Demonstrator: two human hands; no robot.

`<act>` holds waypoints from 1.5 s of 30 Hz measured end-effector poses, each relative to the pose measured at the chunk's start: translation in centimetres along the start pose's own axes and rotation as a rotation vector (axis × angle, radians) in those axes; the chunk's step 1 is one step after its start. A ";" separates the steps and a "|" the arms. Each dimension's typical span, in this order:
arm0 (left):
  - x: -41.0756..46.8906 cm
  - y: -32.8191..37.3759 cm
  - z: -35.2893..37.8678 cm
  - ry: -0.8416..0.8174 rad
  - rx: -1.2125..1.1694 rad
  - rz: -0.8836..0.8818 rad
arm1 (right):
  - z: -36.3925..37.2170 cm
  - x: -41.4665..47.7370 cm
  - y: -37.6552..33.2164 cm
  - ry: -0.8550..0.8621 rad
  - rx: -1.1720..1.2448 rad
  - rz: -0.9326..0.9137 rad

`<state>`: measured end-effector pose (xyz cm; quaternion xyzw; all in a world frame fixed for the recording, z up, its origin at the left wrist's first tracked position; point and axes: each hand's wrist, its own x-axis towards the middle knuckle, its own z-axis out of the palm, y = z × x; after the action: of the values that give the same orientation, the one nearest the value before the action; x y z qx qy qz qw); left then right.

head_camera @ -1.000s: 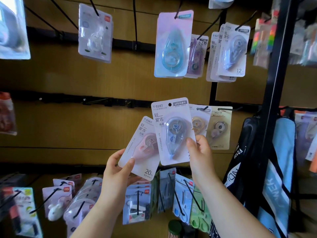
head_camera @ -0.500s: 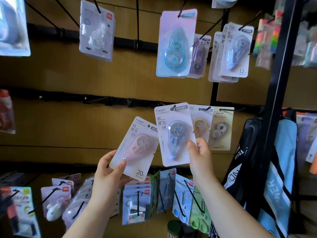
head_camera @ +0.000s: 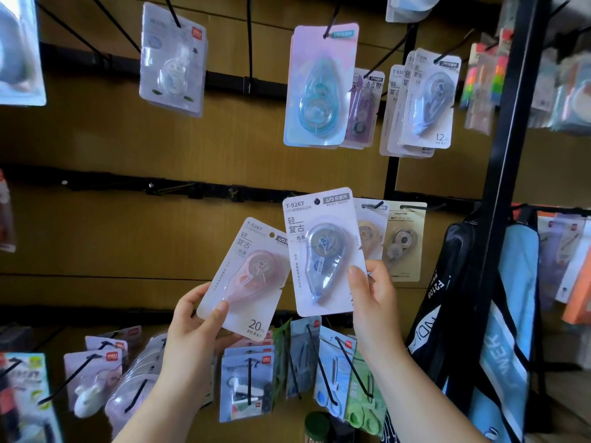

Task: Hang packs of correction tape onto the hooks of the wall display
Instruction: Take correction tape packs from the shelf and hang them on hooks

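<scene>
Two packs of correction tape are raised to the wall display, one in each hand, and the hands are apart. The right hand [head_camera: 374, 298] pinches the blue pack [head_camera: 323, 251] at its lower right edge. The card's top sits just below the black rail [head_camera: 192, 190], and its hang hole shows dark. Whether a hook is through the hole cannot be told.

The left hand [head_camera: 195, 327] pinches the pink pack [head_camera: 249, 276] by a bottom corner. That pack is tilted and hangs further below the rail.

Gripped so low, the blue card could flex or swing and miss the hook, or slide off before it seats. It could also knock the beige pack [head_camera: 404, 241] hanging close by under the same rail. The corner-held pink pack may twist loose.
</scene>
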<state>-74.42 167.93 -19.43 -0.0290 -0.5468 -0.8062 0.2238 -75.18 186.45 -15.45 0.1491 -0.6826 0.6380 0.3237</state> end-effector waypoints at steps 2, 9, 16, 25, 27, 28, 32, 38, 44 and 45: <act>-0.3 -0.1 0.3 -0.013 -0.002 -0.008 | -0.2 0.1 -0.2 -0.012 -0.016 -0.009; -0.9 0.3 0.5 -0.031 -0.037 -0.008 | -0.3 0.2 -0.1 -0.044 0.011 0.058; -1.1 0.5 0.5 -0.044 -0.062 -0.003 | -0.4 0.2 -0.5 0.015 0.098 0.074; -1.1 -0.5 1.3 -0.058 -0.033 0.002 | -3.7 1.7 1.9 0.241 0.039 0.177; -0.9 -0.9 1.5 -0.061 -0.025 -0.002 | -3.8 1.8 2.2 0.240 0.019 0.183; -0.9 -1.0 1.6 -0.065 -0.022 -0.005 | -3.8 1.9 2.3 0.242 0.011 0.182; -0.6 -1.3 1.7 -0.069 -0.008 -0.009 | -3.9 2.0 2.4 0.242 -0.019 0.157; -0.5 -1.5 1.6 -0.081 -0.005 -0.009 | -4.0 2.2 2.5 0.283 -0.006 0.172; -0.5 -1.9 1.7 -0.081 0.032 0.001 | -4.1 2.4 2.2 0.280 -0.037 0.175; -0.5 -1.9 1.7 -0.082 0.030 0.000 | -4.1 2.4 2.2 0.280 -0.032 0.175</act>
<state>-75.09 170.18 -20.56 -0.0586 -0.5676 -0.7960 0.2017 -77.32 191.26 -15.74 -0.0065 -0.6514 0.6672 0.3611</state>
